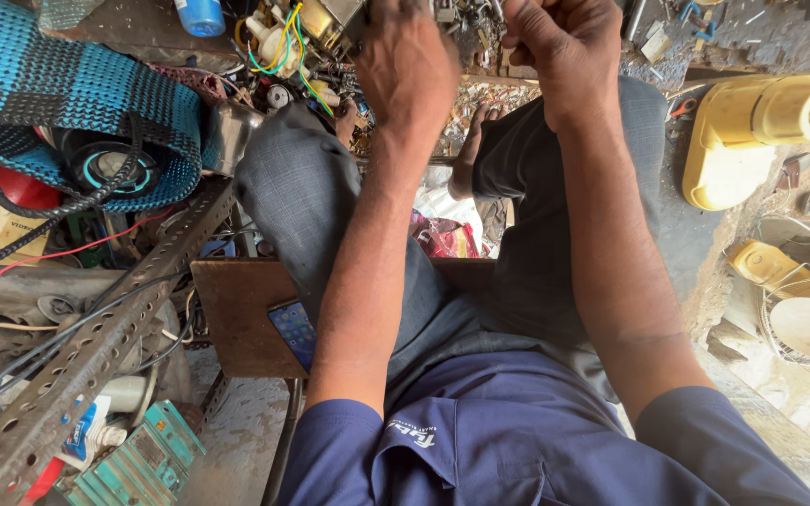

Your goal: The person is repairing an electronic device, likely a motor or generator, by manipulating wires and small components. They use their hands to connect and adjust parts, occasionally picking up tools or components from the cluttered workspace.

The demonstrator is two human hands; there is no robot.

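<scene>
Clutter fills the nine o'clock side: a blue and black woven bag over a perforated metal angle bar, with loose cables around them. A phone lies on the wooden stool beside the person's knee. At twelve o'clock the left hand reaches down, fingers curled onto a small electrical part with yellow and green wires; whether it actually grips it I cannot tell, since the fingertips are cut off by the frame edge. At one o'clock the right hand is closed in a fist, its contents hidden. At three o'clock sits a yellow fan housing. Work on the wired part looks mid-way: wires hang loose, nothing reassembled.
</scene>
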